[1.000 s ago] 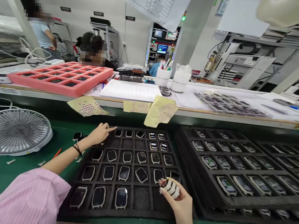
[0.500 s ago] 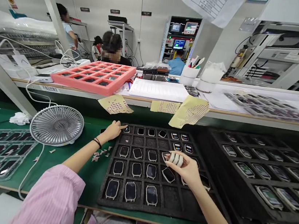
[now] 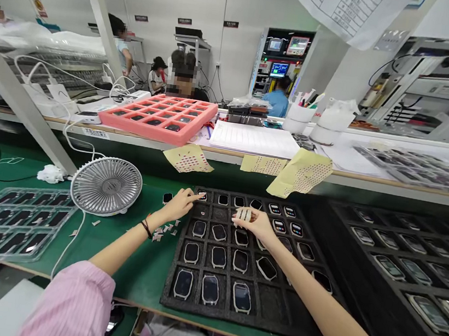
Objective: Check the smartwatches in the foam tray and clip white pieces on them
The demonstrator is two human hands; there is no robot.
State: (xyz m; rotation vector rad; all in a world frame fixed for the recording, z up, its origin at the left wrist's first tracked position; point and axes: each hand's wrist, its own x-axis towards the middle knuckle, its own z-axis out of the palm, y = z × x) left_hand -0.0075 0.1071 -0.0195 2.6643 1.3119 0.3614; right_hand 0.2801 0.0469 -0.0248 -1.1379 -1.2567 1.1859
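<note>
My left hand [image 3: 178, 206] reaches over the far left corner of a black foam tray [image 3: 218, 213]. Its index finger is stretched out and touches the lit screen of a smartwatch body [image 3: 202, 195] in the corner compartment. My right hand [image 3: 256, 224] hovers over the tray's middle with its fingers bent towards the thumb. White covers, which look like finger cots [image 3: 242, 214], sit on those fingers; anything between them is hidden. Watch bodies without straps fill many compartments. Several at the far right, such as one watch [image 3: 274, 209], have lit screens; most are dark.
At the right lies a second black tray [image 3: 363, 274] of watches. A fan [image 3: 106, 185], small scraps [image 3: 164, 230] and a clear plastic tray [image 3: 6, 224] of dark parts are on the left. The shelf behind holds a pink foam tray [image 3: 160, 118]. Several people sit or stand beyond.
My right hand has moved left and farther away over the tray, from the right columns to the middle. My left index finger stays on the corner watch. The whole view has shifted slightly left.
</note>
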